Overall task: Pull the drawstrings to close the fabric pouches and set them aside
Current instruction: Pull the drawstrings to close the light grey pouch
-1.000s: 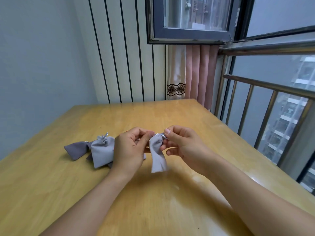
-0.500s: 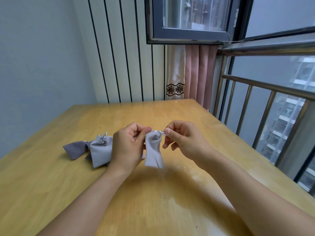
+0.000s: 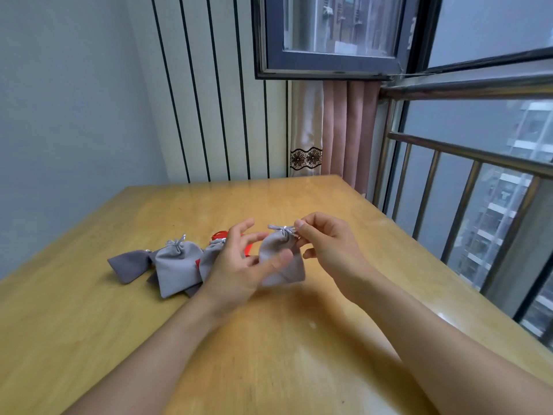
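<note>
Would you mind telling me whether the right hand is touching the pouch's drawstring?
Touching: the head view shows the right hand pinching the drawstring at the gathered top of the pouch.

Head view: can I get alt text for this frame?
The right hand pinches the drawstring of a cinched grey pouch above a wooden table, while the left hand is spread open beside it. More grey pouches lie to the left.
</note>
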Demonstrator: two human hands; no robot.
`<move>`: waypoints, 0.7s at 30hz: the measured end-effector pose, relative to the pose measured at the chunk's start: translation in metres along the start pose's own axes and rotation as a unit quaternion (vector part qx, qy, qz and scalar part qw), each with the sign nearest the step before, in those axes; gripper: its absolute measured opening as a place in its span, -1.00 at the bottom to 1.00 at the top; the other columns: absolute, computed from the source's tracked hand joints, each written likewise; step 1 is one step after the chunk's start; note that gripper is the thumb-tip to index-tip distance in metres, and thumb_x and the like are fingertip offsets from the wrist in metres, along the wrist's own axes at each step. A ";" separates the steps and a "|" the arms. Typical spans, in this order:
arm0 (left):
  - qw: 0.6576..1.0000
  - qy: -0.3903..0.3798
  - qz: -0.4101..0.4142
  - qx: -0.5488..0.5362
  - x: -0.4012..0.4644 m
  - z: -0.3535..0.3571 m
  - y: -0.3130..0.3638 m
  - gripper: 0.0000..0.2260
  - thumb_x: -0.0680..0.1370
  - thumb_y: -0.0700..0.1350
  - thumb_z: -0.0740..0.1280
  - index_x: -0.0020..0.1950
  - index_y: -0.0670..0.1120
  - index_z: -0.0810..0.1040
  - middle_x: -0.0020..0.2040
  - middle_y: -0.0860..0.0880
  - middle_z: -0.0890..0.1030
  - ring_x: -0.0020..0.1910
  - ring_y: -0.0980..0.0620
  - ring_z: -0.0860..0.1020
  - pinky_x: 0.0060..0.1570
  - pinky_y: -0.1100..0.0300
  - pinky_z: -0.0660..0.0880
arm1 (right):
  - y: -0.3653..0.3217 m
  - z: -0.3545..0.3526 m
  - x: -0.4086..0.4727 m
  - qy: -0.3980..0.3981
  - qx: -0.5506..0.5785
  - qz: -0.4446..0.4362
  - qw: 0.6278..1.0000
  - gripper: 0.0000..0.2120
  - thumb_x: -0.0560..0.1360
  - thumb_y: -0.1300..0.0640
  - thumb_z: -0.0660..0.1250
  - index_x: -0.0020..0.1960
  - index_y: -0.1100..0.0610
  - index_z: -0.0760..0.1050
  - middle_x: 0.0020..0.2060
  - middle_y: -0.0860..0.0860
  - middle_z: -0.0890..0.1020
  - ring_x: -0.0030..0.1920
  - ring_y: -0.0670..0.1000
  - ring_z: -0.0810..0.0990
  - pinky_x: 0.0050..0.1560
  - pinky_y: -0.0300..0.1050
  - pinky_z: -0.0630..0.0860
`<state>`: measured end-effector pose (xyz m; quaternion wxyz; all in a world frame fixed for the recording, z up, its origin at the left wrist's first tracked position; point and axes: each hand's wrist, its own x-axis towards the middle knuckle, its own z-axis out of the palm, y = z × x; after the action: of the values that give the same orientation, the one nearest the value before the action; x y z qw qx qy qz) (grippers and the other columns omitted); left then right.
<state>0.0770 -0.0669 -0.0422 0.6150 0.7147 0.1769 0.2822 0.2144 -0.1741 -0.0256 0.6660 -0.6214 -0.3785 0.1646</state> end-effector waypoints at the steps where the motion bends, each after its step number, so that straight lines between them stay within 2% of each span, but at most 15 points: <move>1: 1.000 0.016 0.006 0.017 0.000 0.003 -0.002 -0.37 0.41 -0.04 0.53 0.39 0.06 0.30 0.21 0.07 0.54 -0.02 0.29 0.62 -0.08 0.32 0.54 | 0.001 0.000 0.001 0.004 -0.002 0.005 1.000 -0.79 0.60 0.13 0.32 -0.21 0.13 0.52 -0.26 -0.03 0.63 -0.21 -0.09 0.55 -0.21 -0.20 0.48; 3: 0.998 0.060 0.020 0.029 0.003 0.004 -0.003 -0.55 0.49 -0.21 0.46 0.31 0.03 0.40 0.14 -0.09 0.61 -0.11 0.10 0.65 -0.10 0.14 0.55 | 0.006 0.000 0.003 -0.013 -0.001 0.023 1.000 -0.76 0.57 -0.05 0.36 -0.12 0.12 0.54 -0.14 -0.02 0.66 -0.10 -0.07 0.60 -0.06 -0.09 0.53; 5: 0.996 0.089 0.028 0.015 0.005 -0.001 -0.001 -0.68 0.53 -0.21 0.42 0.23 0.03 0.48 0.07 -0.13 0.65 -0.09 -0.07 0.66 -0.06 -0.08 0.56 | 0.007 -0.001 0.002 -0.060 0.006 0.063 0.996 -0.55 0.45 -0.24 0.43 0.07 0.12 0.54 0.05 0.02 0.68 0.04 -0.01 0.66 0.01 0.00 0.60; 7: 0.995 0.094 0.024 -0.010 0.006 -0.006 0.001 -0.73 0.55 -0.22 0.39 0.20 0.02 0.51 0.02 -0.12 0.68 -0.01 -0.21 0.66 -0.03 -0.26 0.55 | 0.008 -0.001 -0.001 -0.114 0.007 0.084 0.990 -0.53 0.44 -0.17 0.46 0.16 0.16 0.56 0.03 0.08 0.70 0.00 0.01 0.68 -0.11 -0.08 0.60; 9: 0.995 0.094 0.021 -0.031 0.005 -0.007 0.005 -0.74 0.55 -0.24 0.38 0.20 -0.03 0.50 0.00 -0.15 0.67 -0.05 -0.17 0.67 -0.06 -0.22 0.58 | 0.009 -0.001 -0.004 -0.123 0.005 0.069 0.990 -0.66 0.50 0.00 0.45 0.07 0.27 0.60 -0.14 0.10 0.67 -0.15 0.02 0.62 -0.21 -0.13 0.53; 11: 0.994 0.107 0.031 -0.013 0.005 -0.009 0.007 -0.76 0.52 -0.25 0.41 0.16 -0.07 0.51 -0.07 -0.18 0.67 -0.18 -0.05 0.64 -0.23 0.02 0.60 | 0.012 0.000 -0.003 -0.097 0.037 0.071 0.992 -0.76 0.54 0.13 0.42 -0.02 0.34 0.59 -0.21 0.09 0.63 -0.21 0.01 0.58 -0.24 -0.14 0.50; 13: 0.985 0.147 0.062 0.068 0.008 -0.013 0.004 -0.79 0.47 -0.23 0.47 0.04 -0.08 0.54 -0.24 -0.09 0.66 -0.32 0.04 0.58 -0.37 0.22 0.54 | 0.016 0.003 -0.002 -0.063 0.075 0.087 0.991 -0.84 0.54 0.19 0.41 -0.04 0.32 0.59 -0.24 0.11 0.62 -0.25 0.01 0.57 -0.26 -0.13 0.50; 14: 0.975 0.172 0.078 0.115 0.009 -0.016 0.002 -0.80 0.44 -0.22 0.50 -0.04 -0.04 0.55 -0.29 -0.04 0.65 -0.38 0.05 0.57 -0.37 0.23 0.52 | 0.018 0.005 -0.001 -0.046 0.078 0.093 0.992 -0.84 0.52 0.20 0.43 -0.02 0.32 0.59 -0.26 0.12 0.61 -0.30 0.00 0.54 -0.29 -0.15 0.49; 16: 0.957 0.200 0.103 0.184 0.013 -0.022 -0.002 -0.78 0.40 -0.20 0.54 -0.18 0.01 0.53 -0.34 -0.01 0.65 -0.41 0.02 0.61 -0.33 0.14 0.55 | 0.021 0.010 0.002 -0.009 0.052 0.094 0.994 -0.84 0.49 0.21 0.48 -0.03 0.29 0.58 -0.33 0.12 0.58 -0.39 -0.03 0.49 -0.36 -0.20 0.47; 19: 0.932 0.177 0.122 0.293 0.017 -0.028 -0.012 -0.81 0.36 -0.21 0.56 -0.28 -0.03 0.56 -0.38 0.01 0.62 -0.41 -0.02 0.60 -0.28 0.02 0.59 | 0.031 0.016 0.007 0.031 -0.049 0.030 0.998 -0.80 0.44 0.26 0.52 -0.18 0.23 0.48 -0.44 0.04 0.57 -0.48 -0.07 0.46 -0.44 -0.21 0.44; 21: 0.900 0.138 0.125 0.394 0.018 -0.032 -0.017 -0.87 0.35 -0.18 0.56 -0.24 -0.05 0.63 -0.35 0.03 0.63 -0.35 0.01 0.58 -0.20 0.05 0.57 | 0.036 0.018 0.009 0.016 -0.172 -0.026 0.985 -0.83 0.40 0.27 0.53 -0.20 0.20 0.53 -0.36 -0.03 0.59 -0.45 -0.10 0.46 -0.39 -0.25 0.42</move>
<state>0.0732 -0.0282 -0.0525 0.2126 0.8687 0.2662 0.3596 0.2168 -0.1493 -0.0580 0.5595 -0.7187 -0.4070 0.0698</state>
